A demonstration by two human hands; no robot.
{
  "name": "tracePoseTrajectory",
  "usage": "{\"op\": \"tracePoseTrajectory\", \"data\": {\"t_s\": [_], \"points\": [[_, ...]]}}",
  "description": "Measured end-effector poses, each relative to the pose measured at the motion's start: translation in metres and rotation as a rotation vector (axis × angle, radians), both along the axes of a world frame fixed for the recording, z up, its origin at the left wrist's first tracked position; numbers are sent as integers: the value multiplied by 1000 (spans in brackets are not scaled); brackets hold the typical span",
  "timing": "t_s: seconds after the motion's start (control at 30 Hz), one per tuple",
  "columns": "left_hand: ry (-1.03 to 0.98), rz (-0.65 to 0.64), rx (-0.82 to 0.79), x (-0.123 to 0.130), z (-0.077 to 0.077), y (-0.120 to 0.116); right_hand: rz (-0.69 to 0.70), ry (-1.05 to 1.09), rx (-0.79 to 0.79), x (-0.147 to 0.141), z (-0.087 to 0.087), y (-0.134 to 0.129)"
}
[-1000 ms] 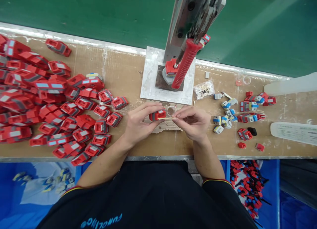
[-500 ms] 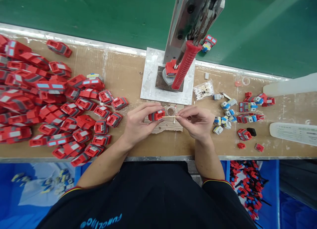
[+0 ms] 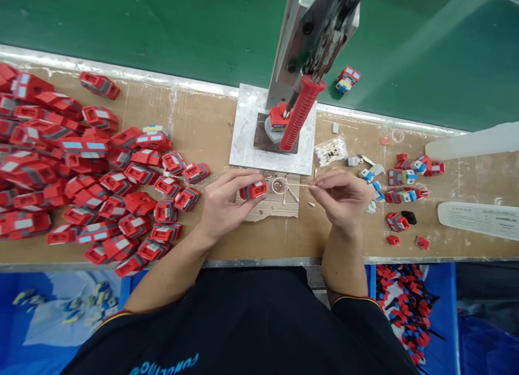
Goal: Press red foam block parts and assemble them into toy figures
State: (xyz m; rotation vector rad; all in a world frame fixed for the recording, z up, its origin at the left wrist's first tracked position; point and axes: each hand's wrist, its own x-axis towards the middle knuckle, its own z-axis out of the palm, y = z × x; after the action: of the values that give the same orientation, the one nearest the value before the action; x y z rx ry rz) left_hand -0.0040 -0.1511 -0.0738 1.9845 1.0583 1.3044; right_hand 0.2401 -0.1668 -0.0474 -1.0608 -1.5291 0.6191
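Note:
My left hand (image 3: 227, 203) is closed around a red and grey toy car shell (image 3: 253, 190), held above a torn piece of cardboard (image 3: 263, 210). Between the thumb and fingers of my right hand (image 3: 343, 194) is a thin cotton swab (image 3: 299, 185). Its far tip reaches the small round clear dish (image 3: 279, 185) on the cardboard. Other swabs (image 3: 291, 194) lie beside the dish. Behind stands a hand press with a red handle (image 3: 300, 115); a red toy part (image 3: 279, 115) sits under its ram.
A large pile of red car shells (image 3: 93, 186) covers the left side. To the right lie a bag of swabs (image 3: 331, 150), small blue and white parts (image 3: 375, 183) and assembled toy pieces (image 3: 405, 177). Blue bins (image 3: 441, 305) stand below the table's front edge.
My right hand has moved right, drawing the swab away from the car shell, and its tip is now at the dish. My left hand keeps the shell in nearly the same place.

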Motion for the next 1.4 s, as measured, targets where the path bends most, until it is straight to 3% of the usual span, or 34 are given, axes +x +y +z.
{"op": "tracePoseTrajectory", "data": {"t_s": [0.13, 0.23, 0.3, 0.37, 0.43, 0.47, 0.6, 0.7, 0.8, 0.9, 1.0, 1.1, 1.23, 1.4], "points": [[-4, 3, -11, -1, 2, 1, 141, -318, -112, 1, -2, 6], [-2, 33, -23, -3, 3, 2, 209, -394, -144, 10, -3, 7], [-34, 45, -43, -4, 3, 3, 28, -327, -112, 33, 1, 4], [-120, 38, -88, -4, 2, 4, -338, -301, -67, 68, 7, -3], [-235, 27, -158, -4, 1, 4, -640, -435, -122, 103, 14, -11], [-287, 25, -199, -4, 2, 3, -700, -570, -205, 117, 16, -14], [-390, 41, -335, -3, 6, -1, -614, -1081, -606, 137, 9, -11], [-409, 77, -390, -3, 8, -2, -541, -1190, -748, 131, 1, -1], [-467, 68, -421, -2, 6, -2, -525, -1041, -706, 125, 1, -1], [-482, 47, -439, 0, 5, -2, -503, -574, -516, 110, 6, -16], [-464, 3, -484, 4, 7, -5, -370, -70, -352, 75, 6, -33], [-472, -79, -550, 7, 9, -8, -210, 224, -273, 32, 1, -40], [-481, -177, -576, 10, 7, -11, -72, 367, -271, -4, -4, -32], [-477, -198, -592, 10, 2, -11, 22, 330, -317, -22, 0, -31]]}}
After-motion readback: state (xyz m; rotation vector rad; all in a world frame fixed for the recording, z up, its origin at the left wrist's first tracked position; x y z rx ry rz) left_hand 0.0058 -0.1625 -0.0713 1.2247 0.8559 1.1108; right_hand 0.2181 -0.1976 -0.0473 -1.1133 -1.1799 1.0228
